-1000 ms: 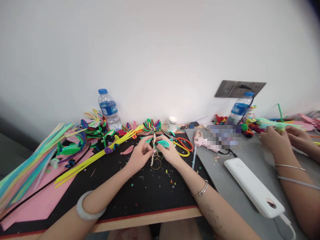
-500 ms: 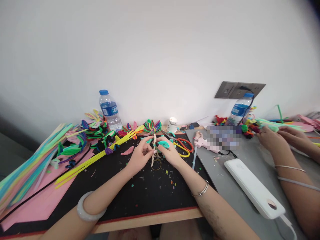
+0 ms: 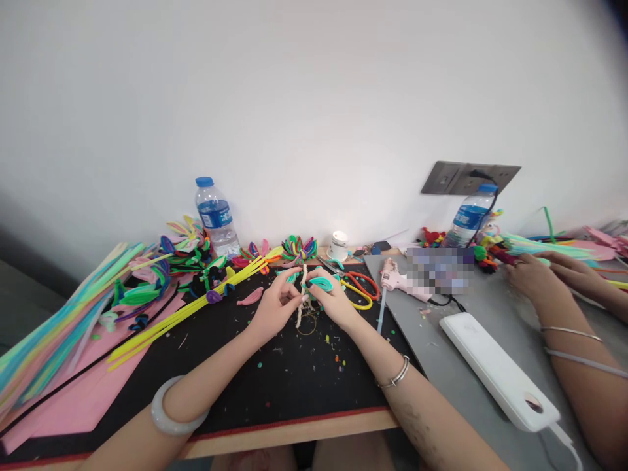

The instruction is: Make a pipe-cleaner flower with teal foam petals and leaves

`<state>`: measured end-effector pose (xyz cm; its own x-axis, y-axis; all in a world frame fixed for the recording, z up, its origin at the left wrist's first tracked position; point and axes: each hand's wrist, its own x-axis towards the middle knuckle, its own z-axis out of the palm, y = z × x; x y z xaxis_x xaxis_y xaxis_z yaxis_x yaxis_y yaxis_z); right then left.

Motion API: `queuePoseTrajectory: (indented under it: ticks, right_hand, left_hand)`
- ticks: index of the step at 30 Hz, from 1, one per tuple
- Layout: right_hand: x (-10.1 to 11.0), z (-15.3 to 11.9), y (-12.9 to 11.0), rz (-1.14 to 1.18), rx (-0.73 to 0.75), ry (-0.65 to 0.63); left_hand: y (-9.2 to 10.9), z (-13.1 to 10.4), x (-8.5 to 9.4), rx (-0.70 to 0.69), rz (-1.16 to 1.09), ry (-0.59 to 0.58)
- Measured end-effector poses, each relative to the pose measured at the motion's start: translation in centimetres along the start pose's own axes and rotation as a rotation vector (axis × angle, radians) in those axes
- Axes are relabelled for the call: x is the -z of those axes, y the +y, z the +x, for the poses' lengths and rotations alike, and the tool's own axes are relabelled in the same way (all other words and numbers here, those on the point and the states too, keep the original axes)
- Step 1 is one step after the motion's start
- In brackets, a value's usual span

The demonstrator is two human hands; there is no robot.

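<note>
Over the black mat (image 3: 289, 386), my left hand (image 3: 277, 304) is closed, thumb and fingertips pinched on a thin cream pipe cleaner (image 3: 299, 315) held roughly upright. My right hand (image 3: 333, 304) meets it from the other side, its fingers closed on the same piece. Teal pipe-cleaner loops (image 3: 322, 284) stick out by my right fingers; whether they are joined to the cream piece I cannot tell. Below my fingertips hangs or lies a thin gold-coloured ring (image 3: 307, 325). A pink pipe-cleaner petal (image 3: 250, 297) lies left of my left hand.
Yellow pipe cleaners (image 3: 161, 327) and a multicoloured bundle (image 3: 63, 314) lie left. Scissors (image 3: 363, 288), a small white cup (image 3: 338, 246), a pink glue gun (image 3: 407, 281) and a white power bank (image 3: 498, 369) are around. Two bottles stand behind. A co-worker's hands (image 3: 534, 281) work at right.
My hands and the cream pipe cleaner have barely moved. The co-worker's hands at the right have lowered slightly.
</note>
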<state>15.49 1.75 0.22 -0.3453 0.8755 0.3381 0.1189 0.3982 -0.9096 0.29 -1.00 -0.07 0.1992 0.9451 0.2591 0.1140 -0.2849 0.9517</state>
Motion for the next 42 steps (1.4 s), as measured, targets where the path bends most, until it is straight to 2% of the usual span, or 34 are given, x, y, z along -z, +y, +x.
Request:
queuePoseTrajectory:
  ticks: [9, 42]
  right_hand:
    - [-0.01, -0.03, -0.14, -0.025, -0.007, 0.035]
    - [-0.08, -0.11, -0.41, -0.036, 0.021, 0.037]
  left_hand:
    - [0.00, 0.04, -0.03, 0.001, 0.017, 0.004]
    - [-0.48, 0.13, -0.04, 0.033, -0.003, 0.008]
